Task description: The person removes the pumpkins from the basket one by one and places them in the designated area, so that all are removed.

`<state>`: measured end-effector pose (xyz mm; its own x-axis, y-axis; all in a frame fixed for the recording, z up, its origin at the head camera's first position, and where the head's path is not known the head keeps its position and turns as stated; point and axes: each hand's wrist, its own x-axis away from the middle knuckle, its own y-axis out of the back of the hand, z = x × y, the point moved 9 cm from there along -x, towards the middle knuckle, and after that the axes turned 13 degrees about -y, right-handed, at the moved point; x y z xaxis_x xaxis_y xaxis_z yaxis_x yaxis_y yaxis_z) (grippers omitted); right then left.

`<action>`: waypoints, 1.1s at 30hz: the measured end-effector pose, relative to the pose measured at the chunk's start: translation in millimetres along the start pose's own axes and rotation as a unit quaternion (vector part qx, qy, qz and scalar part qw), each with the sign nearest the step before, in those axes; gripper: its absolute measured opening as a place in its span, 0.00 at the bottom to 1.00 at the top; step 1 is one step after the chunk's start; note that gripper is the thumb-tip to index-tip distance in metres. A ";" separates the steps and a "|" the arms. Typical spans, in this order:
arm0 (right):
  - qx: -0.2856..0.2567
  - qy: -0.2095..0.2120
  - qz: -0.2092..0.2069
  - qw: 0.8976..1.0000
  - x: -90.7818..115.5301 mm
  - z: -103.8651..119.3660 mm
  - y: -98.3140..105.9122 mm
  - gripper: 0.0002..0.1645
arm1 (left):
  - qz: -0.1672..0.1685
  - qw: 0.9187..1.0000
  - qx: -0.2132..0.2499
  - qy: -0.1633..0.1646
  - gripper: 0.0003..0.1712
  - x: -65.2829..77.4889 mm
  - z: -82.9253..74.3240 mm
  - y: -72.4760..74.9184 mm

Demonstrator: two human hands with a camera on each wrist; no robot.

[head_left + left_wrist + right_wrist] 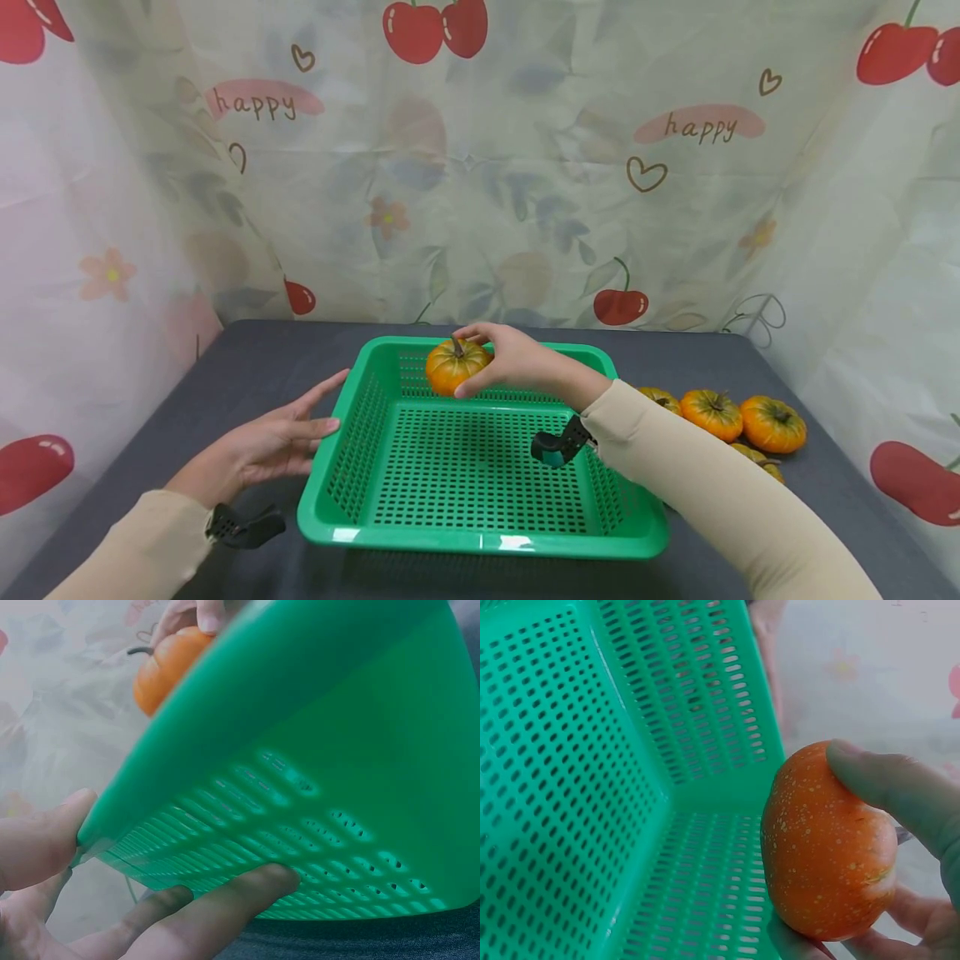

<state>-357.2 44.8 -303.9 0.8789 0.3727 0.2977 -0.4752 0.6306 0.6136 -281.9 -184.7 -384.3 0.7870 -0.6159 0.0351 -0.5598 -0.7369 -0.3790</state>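
Observation:
In the head view my right hand (517, 358) grips a small orange pumpkin (452, 367) by its side, thumb and fingers around it. The pumpkin is held over the back part of a green perforated plastic basket (480, 542), stem up. The right wrist view shows the thumb pressed on the pumpkin's speckled skin (821, 847), near a basket corner. My left hand (266, 442) is at the basket's left side, fingers mostly straight. In the left wrist view its fingertips (274, 879) lie along the slotted outer wall, with the thumb at the rim.
To the right of the basket, several more pumpkins (772, 423) sit on the dark grey table (262, 358), partly hidden behind my right sleeve (720, 492). A printed curtain (480, 208) hangs behind the table and along both sides.

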 end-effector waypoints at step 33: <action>-0.011 0.005 -0.028 1.000 51.7 -22.7 65.4 0.49 | -0.002 1.000 0.008 -0.001 0.49 -0.4 0.3 1.5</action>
<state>-343.7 120.8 -265.0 0.9037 0.3436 0.2554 -0.4262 0.6652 0.6130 -283.0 -185.5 -385.1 0.7893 -0.6130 0.0350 -0.5532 -0.7347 -0.3928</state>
